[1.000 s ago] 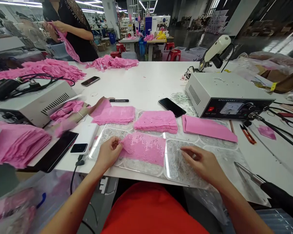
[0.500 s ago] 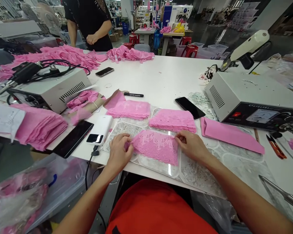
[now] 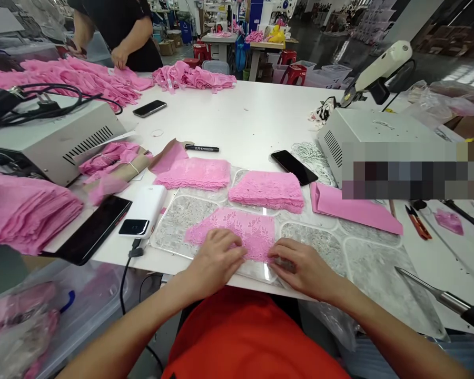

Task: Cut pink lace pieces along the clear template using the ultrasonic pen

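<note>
A pink lace piece (image 3: pixel 248 223) lies spread on a clear-edged mat (image 3: pixel 177 216) at the table's front, its left end tapering. My left hand (image 3: pixel 219 258) rests over its lower left part, fingers stretched out on the lace. At the lower right corner, my right hand (image 3: pixel 300 263) has its fingertips closed on the lace's edge; the exact grip is partly hidden. Just behind are two stacks of pink lace, a left stack (image 3: pixel 199 172) and a right stack (image 3: pixel 266 189). A folded pink sheet (image 3: pixel 355 210) lies off to the right.
A black phone (image 3: pixel 294 167), a marker (image 3: pixel 201 148) and a white power bank (image 3: pixel 142 213) surround the stacks. Grey machine boxes stand left (image 3: pixel 63 137) and right (image 3: pixel 379 134). A soldering-iron-like tool (image 3: pixel 438 295) points inward at right. Across the table, a person handles pink fabric (image 3: pixel 82 79).
My left hand has moved from the lace's left end onto its lower middle. My right hand has slid from the upper right corner down to the lower right. The camera view has shifted right.
</note>
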The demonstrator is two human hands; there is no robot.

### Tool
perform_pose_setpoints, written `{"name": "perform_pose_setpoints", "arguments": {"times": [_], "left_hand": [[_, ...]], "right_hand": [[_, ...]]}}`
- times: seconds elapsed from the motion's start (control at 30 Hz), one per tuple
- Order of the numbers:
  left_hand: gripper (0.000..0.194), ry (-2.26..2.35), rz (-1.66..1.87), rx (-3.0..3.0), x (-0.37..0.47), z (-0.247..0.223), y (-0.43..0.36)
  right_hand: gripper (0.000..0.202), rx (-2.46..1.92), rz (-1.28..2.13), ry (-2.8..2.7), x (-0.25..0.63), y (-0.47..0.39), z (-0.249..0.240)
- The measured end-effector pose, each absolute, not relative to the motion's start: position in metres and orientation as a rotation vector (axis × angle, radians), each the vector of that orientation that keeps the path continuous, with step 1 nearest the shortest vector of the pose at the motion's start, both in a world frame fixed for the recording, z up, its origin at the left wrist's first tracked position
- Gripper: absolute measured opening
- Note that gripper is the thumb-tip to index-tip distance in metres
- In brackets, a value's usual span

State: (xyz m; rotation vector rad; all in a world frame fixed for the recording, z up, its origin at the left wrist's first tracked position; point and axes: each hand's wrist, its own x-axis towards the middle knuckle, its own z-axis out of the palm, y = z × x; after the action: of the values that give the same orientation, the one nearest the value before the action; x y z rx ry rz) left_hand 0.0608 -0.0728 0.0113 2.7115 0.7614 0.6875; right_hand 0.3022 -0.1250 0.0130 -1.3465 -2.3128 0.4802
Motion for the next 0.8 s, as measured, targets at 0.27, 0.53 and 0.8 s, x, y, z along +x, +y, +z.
{"name": "perform_pose_setpoints", "arguments": {"times": [0.27,0.53,0.8], "left_hand": [[0.014,0.667,0.472,2.757,0.094,0.005,-0.067],[0.013,0.691,0.514,2.622,0.098,0.007,-0.063],[0.020,0.765,0.335,2.418,0.103,0.014,-0.055]], "right_hand": [[0.013,-1.412,0.513,-2.269,0.301,-0.120,0.008],[0.014,-1.499,0.815,-2.110,0.303,-0.115,0.013],[0.013,-1.513,0.903,-2.068,0.304,-0.111,0.017]]}}
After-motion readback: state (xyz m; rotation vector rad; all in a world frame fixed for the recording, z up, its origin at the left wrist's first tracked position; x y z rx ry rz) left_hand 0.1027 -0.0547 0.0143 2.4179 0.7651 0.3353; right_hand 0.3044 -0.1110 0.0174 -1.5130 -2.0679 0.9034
